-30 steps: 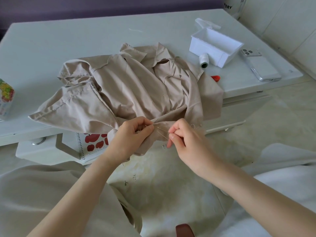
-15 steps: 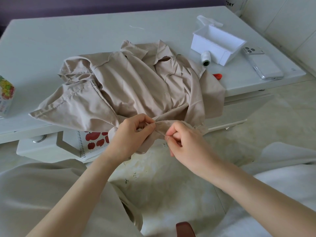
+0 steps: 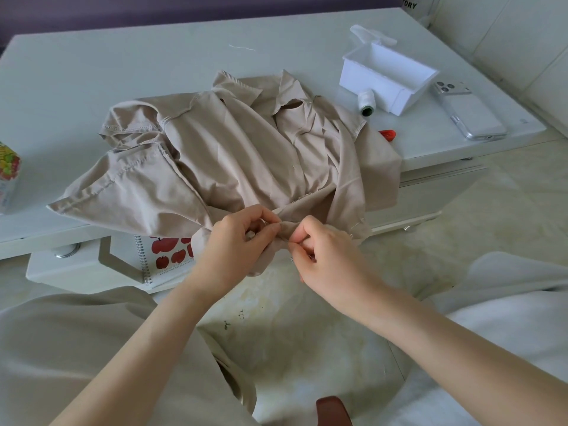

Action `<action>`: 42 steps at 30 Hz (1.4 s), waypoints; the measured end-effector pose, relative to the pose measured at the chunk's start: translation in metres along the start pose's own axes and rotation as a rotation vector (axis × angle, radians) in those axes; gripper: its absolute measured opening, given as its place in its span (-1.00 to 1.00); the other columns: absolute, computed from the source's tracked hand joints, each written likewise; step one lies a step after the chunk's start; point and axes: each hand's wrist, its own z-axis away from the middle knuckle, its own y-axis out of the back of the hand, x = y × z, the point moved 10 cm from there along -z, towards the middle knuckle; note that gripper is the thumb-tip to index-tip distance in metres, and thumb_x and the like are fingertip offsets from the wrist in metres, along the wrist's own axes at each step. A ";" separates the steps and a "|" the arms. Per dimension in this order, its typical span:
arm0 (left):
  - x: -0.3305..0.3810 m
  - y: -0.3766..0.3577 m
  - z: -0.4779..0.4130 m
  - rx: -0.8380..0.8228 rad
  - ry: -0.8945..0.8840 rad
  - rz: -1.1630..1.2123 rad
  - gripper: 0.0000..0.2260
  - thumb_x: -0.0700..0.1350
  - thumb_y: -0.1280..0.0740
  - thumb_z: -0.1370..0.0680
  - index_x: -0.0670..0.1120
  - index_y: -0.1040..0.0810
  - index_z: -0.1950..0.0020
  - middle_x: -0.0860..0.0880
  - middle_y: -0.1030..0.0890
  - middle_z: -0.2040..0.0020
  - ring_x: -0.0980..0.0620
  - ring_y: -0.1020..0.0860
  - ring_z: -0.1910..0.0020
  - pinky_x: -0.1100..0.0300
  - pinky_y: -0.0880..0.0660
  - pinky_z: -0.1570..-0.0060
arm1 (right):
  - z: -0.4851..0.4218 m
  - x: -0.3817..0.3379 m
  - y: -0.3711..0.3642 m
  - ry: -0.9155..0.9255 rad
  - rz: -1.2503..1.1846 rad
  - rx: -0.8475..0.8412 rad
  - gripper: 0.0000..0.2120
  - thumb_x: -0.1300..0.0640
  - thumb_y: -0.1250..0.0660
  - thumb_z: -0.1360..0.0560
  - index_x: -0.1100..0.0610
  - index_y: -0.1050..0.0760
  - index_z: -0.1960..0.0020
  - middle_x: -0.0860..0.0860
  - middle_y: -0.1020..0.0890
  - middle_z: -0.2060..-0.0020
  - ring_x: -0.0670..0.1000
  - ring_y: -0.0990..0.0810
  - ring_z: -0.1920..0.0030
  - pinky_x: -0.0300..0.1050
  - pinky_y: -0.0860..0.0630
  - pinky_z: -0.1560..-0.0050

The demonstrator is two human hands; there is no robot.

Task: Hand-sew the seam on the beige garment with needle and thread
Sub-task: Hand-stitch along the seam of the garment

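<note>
Closest to me, the person's lap is covered in loose beige cloth (image 3: 76, 348), and a white fabric (image 3: 507, 333) lies to the right over a pale marbled floor (image 3: 307, 318). Both bare forearms reach forward above it.

The left hand (image 3: 236, 241) is curled, thumb and fingers gripping a fold at the hanging edge of the crumpled beige garment (image 3: 246, 155). Just beside it, the right hand (image 3: 325, 256) is also curled, its thumb and forefinger pinched tight against the same fold. I cannot make out whether a needle sits between them; it is too fine to see.

That edge hangs off the front of a low white table (image 3: 153, 72), while the rest of the garment lies heaped on the tabletop, collar towards the far side. Under the table's front edge, a spiral-bound notebook printed with red apples (image 3: 166, 253) rests on a lower shelf.

At the left edge stands a colourful printed carton (image 3: 7, 176). A small orange-red object (image 3: 388, 134) peeps out beside the garment's right side. Further back, a spool of white thread (image 3: 366, 103) lies touching an open white plastic box (image 3: 387, 78), and a silver smartphone (image 3: 470, 112) lies face down near the table's right edge.
</note>
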 end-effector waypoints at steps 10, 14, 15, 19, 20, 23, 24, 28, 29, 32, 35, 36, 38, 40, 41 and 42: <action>0.007 -0.004 0.008 0.036 -0.048 0.078 -0.89 -0.21 -0.30 -0.57 -0.08 -0.61 0.10 0.21 -0.51 0.45 0.29 -0.41 0.52 0.49 -0.29 0.50 | 0.000 0.013 -0.009 -0.224 -0.254 0.025 -0.86 0.15 -0.18 -0.60 0.05 -0.33 0.15 0.07 -0.61 0.32 -0.06 -0.56 0.41 -0.16 -0.50 0.35; 0.006 -0.003 0.008 0.076 -0.034 0.066 -0.85 -0.23 -0.33 -0.54 -0.01 -0.62 0.14 0.13 -0.59 0.33 0.26 -0.51 0.32 0.48 -0.37 0.30 | 0.000 0.014 -0.010 -0.251 -0.340 0.044 -0.81 0.18 -0.16 -0.61 0.02 -0.32 0.17 0.06 -0.61 0.36 -0.09 -0.55 0.51 -0.31 -0.42 0.46; 0.004 -0.002 0.008 0.081 -0.018 0.079 -0.84 -0.22 -0.34 -0.54 0.01 -0.62 0.15 0.14 -0.60 0.31 0.27 -0.52 0.31 0.48 -0.38 0.29 | 0.001 0.015 -0.011 -0.266 -0.379 0.047 -0.81 0.19 -0.16 -0.61 0.03 -0.32 0.17 0.07 -0.60 0.36 -0.09 -0.54 0.51 -0.33 -0.40 0.47; -0.004 0.000 0.008 0.102 0.093 0.206 -0.89 -0.20 -0.37 -0.53 -0.02 -0.65 0.14 0.16 -0.60 0.34 0.32 -0.49 0.42 0.50 -0.34 0.47 | 0.002 0.013 -0.016 -0.269 -0.475 0.012 -0.81 0.19 -0.16 -0.62 0.02 -0.30 0.16 0.06 -0.56 0.37 -0.13 -0.46 0.51 -0.38 -0.35 0.46; -0.006 0.001 0.007 0.109 0.122 0.239 -0.90 -0.20 -0.38 -0.52 -0.04 -0.65 0.14 0.13 -0.61 0.33 0.32 -0.50 0.41 0.49 -0.36 0.47 | 0.002 0.010 -0.017 -0.247 -0.457 -0.007 -0.81 0.17 -0.17 -0.61 0.00 -0.29 0.16 0.03 -0.56 0.38 -0.15 -0.45 0.51 -0.39 -0.35 0.45; -0.009 0.003 0.007 0.139 0.163 0.282 -0.92 -0.20 -0.41 -0.50 -0.04 -0.66 0.15 0.11 -0.62 0.31 0.31 -0.52 0.39 0.44 -0.41 0.48 | 0.006 0.006 -0.022 -0.178 -0.359 -0.054 -0.87 0.12 -0.18 -0.61 -0.03 -0.28 0.09 -0.02 -0.57 0.35 -0.18 -0.46 0.47 -0.38 -0.34 0.41; -0.009 0.004 0.006 0.151 0.168 0.289 -0.91 -0.20 -0.41 -0.49 -0.03 -0.66 0.16 0.12 -0.62 0.33 0.31 -0.52 0.40 0.43 -0.41 0.49 | 0.008 0.006 -0.024 -0.156 -0.319 -0.072 -0.91 0.11 -0.18 -0.61 -0.03 -0.28 0.04 -0.04 -0.57 0.34 -0.19 -0.47 0.45 -0.36 -0.34 0.40; -0.015 0.014 0.001 0.219 0.147 0.215 -0.86 -0.16 -0.43 -0.49 0.08 -0.65 0.20 0.16 -0.64 0.31 0.22 -0.55 0.33 0.34 -0.51 0.40 | 0.028 0.009 -0.041 -0.065 -0.122 -0.230 -0.94 0.09 -0.14 -0.62 -0.04 -0.26 -0.03 -0.09 -0.55 0.35 -0.12 -0.49 0.36 -0.30 -0.33 0.34; -0.017 0.018 0.000 0.242 0.143 0.190 -0.85 -0.15 -0.43 -0.49 0.11 -0.64 0.21 0.15 -0.65 0.28 0.20 -0.56 0.29 0.35 -0.52 0.35 | 0.035 0.013 -0.046 -0.048 -0.068 -0.278 -0.97 0.09 -0.12 -0.63 -0.02 -0.28 -0.03 -0.09 -0.56 0.34 -0.10 -0.49 0.34 -0.28 -0.35 0.33; -0.019 0.021 -0.001 0.271 0.132 0.148 -0.81 -0.14 -0.43 -0.48 0.16 -0.61 0.23 0.04 -0.67 0.26 0.09 -0.58 0.25 0.25 -0.54 0.26 | 0.053 0.029 -0.057 -0.029 0.052 -0.352 -0.90 0.10 -0.09 -0.64 0.07 -0.36 -0.08 -0.04 -0.56 0.30 -0.05 -0.49 0.33 -0.18 -0.36 0.30; -0.013 0.014 0.000 0.239 0.085 0.129 -0.82 -0.15 -0.41 -0.50 0.13 -0.62 0.21 -0.15 -0.65 0.30 -0.03 -0.52 0.34 0.24 -0.48 0.37 | 0.060 0.042 -0.060 -0.019 0.112 -0.355 -0.84 0.09 -0.08 -0.64 0.10 -0.37 -0.15 -0.04 -0.52 0.26 -0.02 -0.49 0.28 -0.15 -0.37 0.26; -0.011 0.013 0.000 0.234 0.072 0.117 -0.83 -0.15 -0.40 -0.50 0.12 -0.63 0.20 -0.20 -0.64 0.30 -0.09 -0.49 0.37 0.19 -0.46 0.39 | 0.062 0.045 -0.061 -0.008 0.120 -0.354 -0.82 0.09 -0.08 -0.64 0.09 -0.37 -0.19 -0.05 -0.52 0.21 -0.02 -0.51 0.23 -0.18 -0.38 0.23; -0.009 0.011 0.000 0.238 0.053 0.091 -0.85 -0.15 -0.40 -0.50 0.11 -0.63 0.18 -0.22 -0.63 0.33 -0.15 -0.46 0.39 0.09 -0.44 0.38 | 0.065 0.050 -0.064 0.030 0.165 -0.359 -0.72 0.13 -0.11 -0.63 0.11 -0.35 -0.32 -0.02 -0.55 0.05 -0.01 -0.55 0.08 -0.23 -0.43 0.10; -0.007 0.012 0.001 0.244 0.037 0.079 -0.84 -0.15 -0.41 -0.50 0.13 -0.62 0.18 -0.20 -0.60 0.37 -0.08 -0.38 0.46 0.10 -0.40 0.43 | 0.069 0.049 -0.069 0.176 0.314 -0.345 -0.62 0.17 -0.24 -0.57 0.22 -0.36 -0.37 0.04 -0.59 0.00 0.02 -0.57 0.00 -0.18 -0.52 0.00; -0.007 0.012 0.001 0.244 0.031 0.075 -0.82 -0.15 -0.40 -0.50 0.15 -0.61 0.18 -0.20 -0.59 0.38 -0.04 -0.37 0.47 0.09 -0.38 0.44 | 0.072 0.047 -0.069 0.242 0.393 -0.318 -0.57 0.16 -0.32 -0.51 0.27 -0.39 -0.35 0.05 -0.61 0.02 0.03 -0.59 0.00 -0.16 -0.55 -0.01; -0.007 0.012 0.001 0.241 0.023 0.074 -0.80 -0.15 -0.40 -0.50 0.17 -0.60 0.19 -0.20 -0.58 0.39 -0.03 -0.36 0.46 0.06 -0.37 0.46 | 0.072 0.045 -0.068 0.299 0.474 -0.282 -0.52 0.12 -0.38 -0.46 0.28 -0.42 -0.32 0.04 -0.62 0.02 0.04 -0.60 -0.03 -0.15 -0.57 -0.04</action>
